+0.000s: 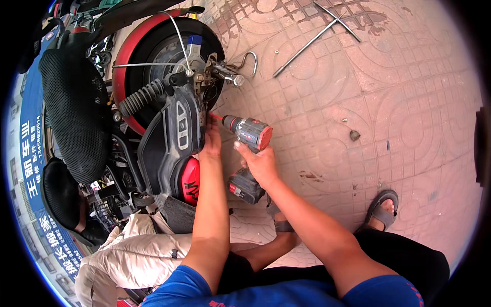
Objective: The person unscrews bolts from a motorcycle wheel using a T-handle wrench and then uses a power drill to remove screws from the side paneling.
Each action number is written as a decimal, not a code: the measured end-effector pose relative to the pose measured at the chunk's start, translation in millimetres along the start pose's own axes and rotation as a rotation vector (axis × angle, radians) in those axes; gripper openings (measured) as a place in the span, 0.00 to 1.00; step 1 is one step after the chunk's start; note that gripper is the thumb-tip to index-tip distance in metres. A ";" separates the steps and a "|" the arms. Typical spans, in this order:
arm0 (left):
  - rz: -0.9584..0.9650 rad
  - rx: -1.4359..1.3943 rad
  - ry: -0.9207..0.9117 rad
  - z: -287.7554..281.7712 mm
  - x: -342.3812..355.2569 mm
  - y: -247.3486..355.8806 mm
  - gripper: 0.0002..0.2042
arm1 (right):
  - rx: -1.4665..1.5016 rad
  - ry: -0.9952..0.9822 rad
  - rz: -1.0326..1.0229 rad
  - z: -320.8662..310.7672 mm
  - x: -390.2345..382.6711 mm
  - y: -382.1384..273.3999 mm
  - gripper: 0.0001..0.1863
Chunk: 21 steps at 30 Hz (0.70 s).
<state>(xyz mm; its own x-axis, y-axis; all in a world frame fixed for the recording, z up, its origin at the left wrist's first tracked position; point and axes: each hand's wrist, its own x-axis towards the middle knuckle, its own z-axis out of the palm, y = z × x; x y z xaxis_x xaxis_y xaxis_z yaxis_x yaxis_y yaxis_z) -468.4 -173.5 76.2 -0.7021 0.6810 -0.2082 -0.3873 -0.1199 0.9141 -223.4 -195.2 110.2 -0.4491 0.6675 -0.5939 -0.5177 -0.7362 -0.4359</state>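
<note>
My right hand [259, 165] is wrapped round the grip of a cordless drill [249, 131] with a dark battery [246, 186] at its base. The drill's thin red bit [216, 116] points left at the edge of a scooter's dark side cover [176, 128]. Next to the bit's tip, my left hand [211, 139] lies along that edge with its fingers stretched out. Some fingertips are hidden, and whether they touch the bit is unclear. Above the cover, the scooter's black wheel [148, 53] sits under a red fender [123, 77], beside a coil shock absorber [143, 97].
A T-shaped wrench [307, 47] lies on the paving [409, 102] at the far right, near a small nut [276, 51]. A dark lump [354, 135] is farther right. The scooter's black mesh seat [74, 112] and a beige padded cover [138, 258] take up the left side.
</note>
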 end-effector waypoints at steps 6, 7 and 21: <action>0.010 0.046 -0.022 11.4 -12.4 3.5 0.15 | 0.147 0.003 0.061 2.0 6.8 4.0 0.13; -0.004 0.049 -0.027 16.1 -14.4 3.7 0.14 | 0.163 -0.008 0.059 2.6 7.9 1.5 0.13; -0.020 0.102 -0.019 23.5 -17.5 11.0 0.13 | 0.193 -0.055 0.060 15.0 6.5 1.6 0.12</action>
<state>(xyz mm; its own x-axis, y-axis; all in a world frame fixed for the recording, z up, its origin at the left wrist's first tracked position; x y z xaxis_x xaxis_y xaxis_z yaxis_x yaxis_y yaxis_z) -446.4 -169.7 98.1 -0.6828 0.6964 -0.2211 -0.3376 -0.0323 0.9407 -238.1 -190.4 115.7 -0.5192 0.6324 -0.5750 -0.6164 -0.7431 -0.2607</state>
